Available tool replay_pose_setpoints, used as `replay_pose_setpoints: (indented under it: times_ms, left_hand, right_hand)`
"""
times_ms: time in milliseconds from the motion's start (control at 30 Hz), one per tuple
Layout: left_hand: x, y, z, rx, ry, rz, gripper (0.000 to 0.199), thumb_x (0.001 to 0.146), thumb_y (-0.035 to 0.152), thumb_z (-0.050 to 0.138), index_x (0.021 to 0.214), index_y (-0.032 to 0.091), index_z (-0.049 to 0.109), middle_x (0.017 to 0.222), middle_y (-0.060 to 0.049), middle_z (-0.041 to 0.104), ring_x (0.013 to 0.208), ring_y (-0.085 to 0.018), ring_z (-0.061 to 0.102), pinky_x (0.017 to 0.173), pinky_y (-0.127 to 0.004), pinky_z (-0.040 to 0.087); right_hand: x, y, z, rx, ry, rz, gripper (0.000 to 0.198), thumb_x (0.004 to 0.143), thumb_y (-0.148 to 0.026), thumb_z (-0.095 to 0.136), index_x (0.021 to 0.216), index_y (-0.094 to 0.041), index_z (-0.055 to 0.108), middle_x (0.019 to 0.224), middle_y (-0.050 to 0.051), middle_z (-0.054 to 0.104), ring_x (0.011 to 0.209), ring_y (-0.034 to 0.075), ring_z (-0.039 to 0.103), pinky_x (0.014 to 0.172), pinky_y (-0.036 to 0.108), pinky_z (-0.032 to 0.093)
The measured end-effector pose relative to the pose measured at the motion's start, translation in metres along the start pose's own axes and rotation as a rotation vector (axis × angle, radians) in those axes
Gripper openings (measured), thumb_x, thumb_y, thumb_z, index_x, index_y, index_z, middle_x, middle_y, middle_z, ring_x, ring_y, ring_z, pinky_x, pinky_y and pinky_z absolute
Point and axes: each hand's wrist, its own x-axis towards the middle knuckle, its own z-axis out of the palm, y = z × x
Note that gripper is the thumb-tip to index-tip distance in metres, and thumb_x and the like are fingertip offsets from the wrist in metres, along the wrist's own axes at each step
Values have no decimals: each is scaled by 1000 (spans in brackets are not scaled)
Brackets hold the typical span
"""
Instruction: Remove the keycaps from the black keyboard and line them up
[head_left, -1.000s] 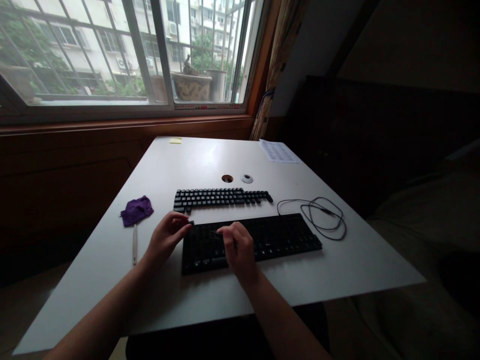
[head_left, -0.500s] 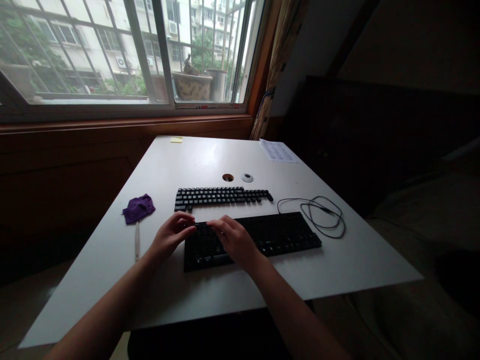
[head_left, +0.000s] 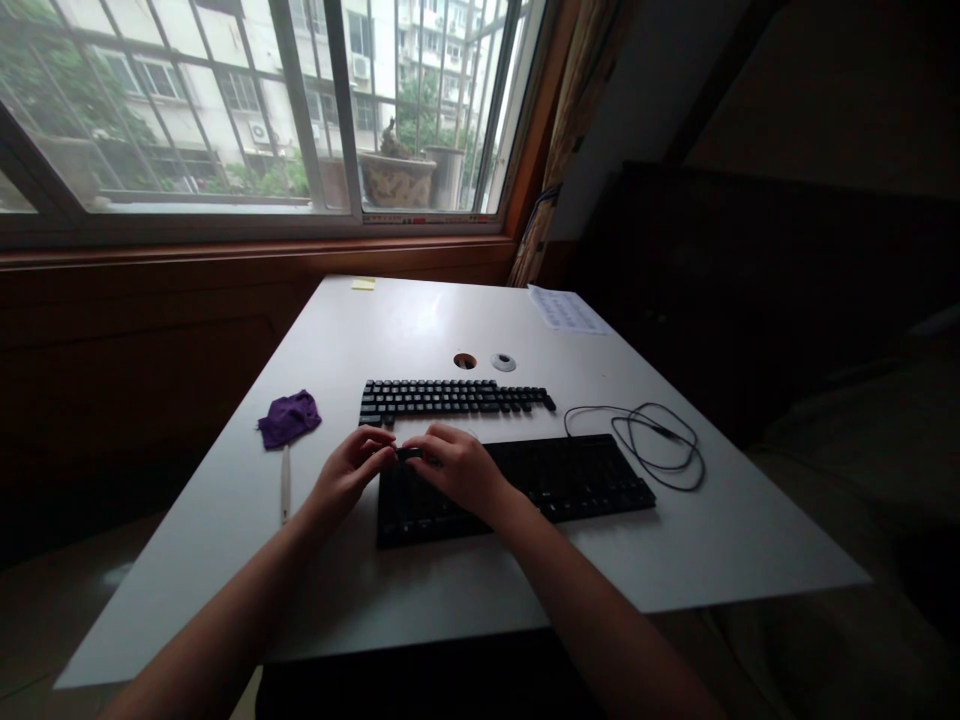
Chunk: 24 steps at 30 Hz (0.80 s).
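Above the left back corner of a black keyboard (head_left: 577, 475), my two hands meet around a small dark keycap (head_left: 409, 453). My right hand (head_left: 461, 468) pinches it between thumb and fingers. The thumb and forefinger of my left hand (head_left: 358, 466) close at its left end. Just behind the keyboard, loose black keycaps (head_left: 442, 396) stand in tight rows, laid out like a keyboard. My right hand hides part of the keyboard's left half.
To the left on the white table (head_left: 225, 560) lie a purple cloth (head_left: 289, 418) and a pale stick (head_left: 286, 485). A looped black cable (head_left: 660, 440) runs off to the right. Farther back are a cable hole (head_left: 465, 361), its round cover (head_left: 503, 362), printed paper (head_left: 570, 310) and yellow notes (head_left: 364, 284).
The dark keycap now shows between my hands, lifted off the keyboard surface. My right fingers have closed around it. The whole view has shifted slightly.
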Motion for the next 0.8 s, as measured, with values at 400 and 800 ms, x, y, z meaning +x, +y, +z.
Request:
replay_pose_setpoints:
  times_ms: [400,800]
  left_hand:
    - [5,-6,-23,249,347,47,29,93,40,49,88,16,64,68,1,52,56,-11,46,49,-19,35]
    - [5,-4,-22,334,322,32,30,93,42,48,87,18,64,70,0,56,59,-13,50,54,-22,39]
  right_hand:
    - [43,20,16,-271,-267,363,23,89,-39,62,108,-31,72,92,1,76,87,18,70,78,25,47]
    - [44,23,30,-399,-291,427,29,94,-45,53,114,-31,69,103,4,75,95,22,70,80,30,48]
